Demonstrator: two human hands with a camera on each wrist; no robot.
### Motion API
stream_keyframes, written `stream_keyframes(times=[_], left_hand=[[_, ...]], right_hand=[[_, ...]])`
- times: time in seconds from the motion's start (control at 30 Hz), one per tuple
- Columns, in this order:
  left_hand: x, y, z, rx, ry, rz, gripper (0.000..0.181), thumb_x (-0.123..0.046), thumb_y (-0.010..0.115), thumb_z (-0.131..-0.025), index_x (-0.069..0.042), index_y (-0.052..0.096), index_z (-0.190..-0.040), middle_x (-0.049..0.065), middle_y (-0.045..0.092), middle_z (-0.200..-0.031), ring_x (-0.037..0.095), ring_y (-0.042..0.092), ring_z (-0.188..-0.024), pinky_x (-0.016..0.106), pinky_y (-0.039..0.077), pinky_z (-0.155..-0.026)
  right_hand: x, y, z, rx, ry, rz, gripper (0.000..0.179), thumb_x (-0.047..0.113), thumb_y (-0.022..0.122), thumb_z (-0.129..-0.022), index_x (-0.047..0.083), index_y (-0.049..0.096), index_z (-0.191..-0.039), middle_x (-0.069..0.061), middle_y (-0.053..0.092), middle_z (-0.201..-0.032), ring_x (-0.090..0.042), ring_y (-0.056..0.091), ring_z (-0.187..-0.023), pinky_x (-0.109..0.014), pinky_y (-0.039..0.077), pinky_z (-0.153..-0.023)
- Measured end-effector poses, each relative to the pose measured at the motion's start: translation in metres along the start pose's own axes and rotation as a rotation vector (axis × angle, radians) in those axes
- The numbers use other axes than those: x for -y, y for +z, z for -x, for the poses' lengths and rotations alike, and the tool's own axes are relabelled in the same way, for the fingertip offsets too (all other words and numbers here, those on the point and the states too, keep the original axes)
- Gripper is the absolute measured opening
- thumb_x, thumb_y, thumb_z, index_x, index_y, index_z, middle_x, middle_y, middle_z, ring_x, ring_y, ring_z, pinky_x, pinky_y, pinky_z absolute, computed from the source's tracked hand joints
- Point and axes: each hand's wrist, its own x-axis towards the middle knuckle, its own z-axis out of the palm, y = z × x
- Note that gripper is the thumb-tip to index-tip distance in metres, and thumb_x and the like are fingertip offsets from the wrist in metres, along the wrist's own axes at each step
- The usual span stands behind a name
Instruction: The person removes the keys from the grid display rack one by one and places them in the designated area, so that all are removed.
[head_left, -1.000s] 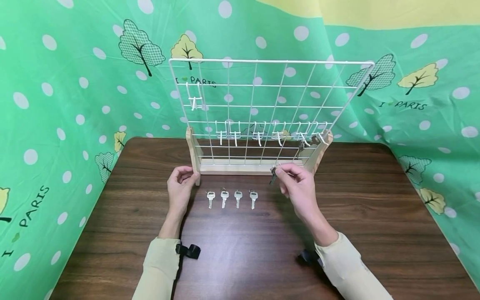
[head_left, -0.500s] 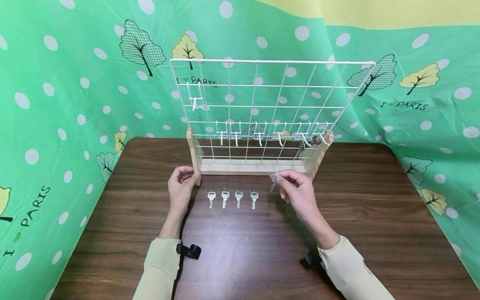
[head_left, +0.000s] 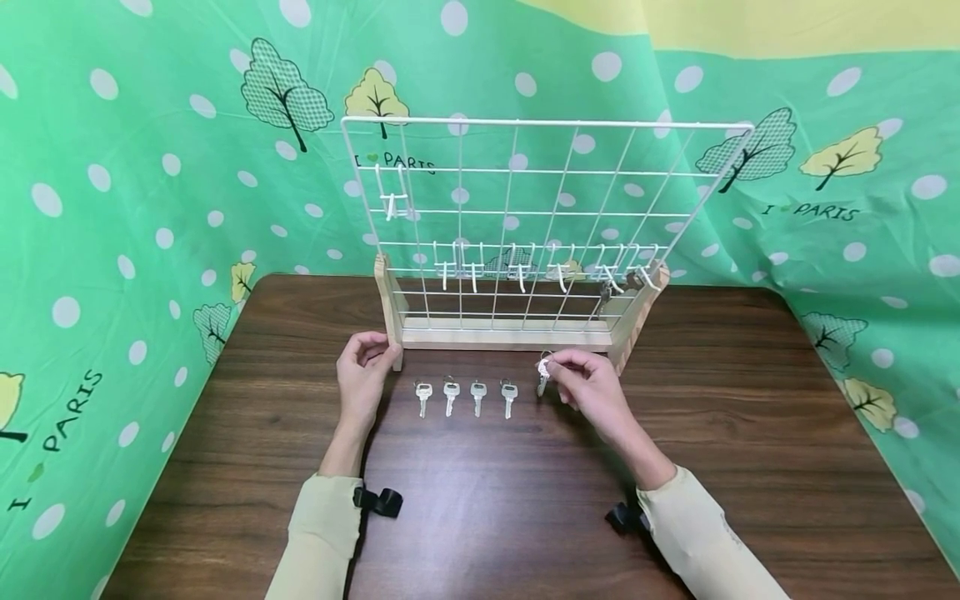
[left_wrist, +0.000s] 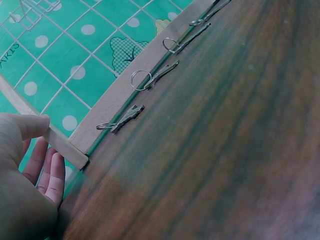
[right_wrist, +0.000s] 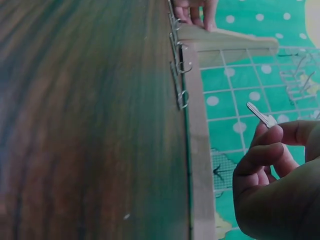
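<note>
My right hand (head_left: 592, 385) pinches a silver key (head_left: 543, 377) with a ring, raised just in front of the rack's base. In the right wrist view, thumb and fingertips hold that key (right_wrist: 261, 115) with its blade sticking out. My left hand (head_left: 363, 372) grips the front end of the rack's left wooden foot (left_wrist: 67, 148), thumb on the near side and fingers beyond. The white wire grid rack (head_left: 480, 172) stands upright in its wooden base (head_left: 506, 337). Several silver keys with rings lie in a row on the table, the rightmost key (head_left: 509, 398) nearest my right hand.
Several white hooks hang along a lower grid wire, such as the middle hook (head_left: 521, 273). A lone hook (head_left: 392, 205) hangs higher at left. A dark key (head_left: 606, 293) hangs at the right end. Green dotted cloth (head_left: 150, 250) surrounds the brown table (head_left: 480, 517).
My right hand has moved a little down and toward me with the key, which has turned to show its bright face. The left hand stays on the wooden foot.
</note>
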Motion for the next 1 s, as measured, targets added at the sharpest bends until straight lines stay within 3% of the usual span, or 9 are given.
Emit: stream_keyframes(times=[0.23, 0.57, 1.0], left_hand=[[0.001, -0.001, 0.000, -0.003, 0.003, 0.004, 0.022, 0.020, 0.077, -0.091, 0.011, 0.066, -0.107, -0.002, 0.070, -0.098, 0.009, 0.069, -0.091, 0.017, 0.058, -0.083], [0.000, -0.001, 0.000, 0.006, -0.009, -0.007, 0.022, 0.019, 0.077, -0.091, 0.007, 0.066, -0.107, -0.004, 0.069, -0.097, 0.009, 0.068, -0.092, 0.016, 0.058, -0.083], [0.001, -0.001, 0.000, 0.001, -0.011, -0.012, 0.023, 0.020, 0.077, -0.091, 0.013, 0.064, -0.110, -0.004, 0.070, -0.097, 0.008, 0.068, -0.091, 0.017, 0.059, -0.083]], right_hand=[[-0.014, -0.007, -0.008, 0.084, 0.020, 0.036, 0.019, 0.002, 0.068, -0.106, -0.015, 0.072, -0.115, 0.000, 0.054, -0.064, -0.007, 0.047, -0.054, -0.019, 0.036, -0.046], [-0.028, -0.014, -0.010, 0.203, 0.073, 0.084, 0.022, 0.007, 0.069, -0.107, -0.013, 0.072, -0.115, -0.004, 0.057, -0.067, -0.007, 0.049, -0.056, -0.019, 0.034, -0.048], [-0.033, -0.013, -0.011, 0.218, 0.079, 0.127, 0.018, 0.005, 0.071, -0.105, -0.009, 0.074, -0.116, -0.005, 0.063, -0.069, -0.007, 0.052, -0.056, -0.019, 0.037, -0.046]])
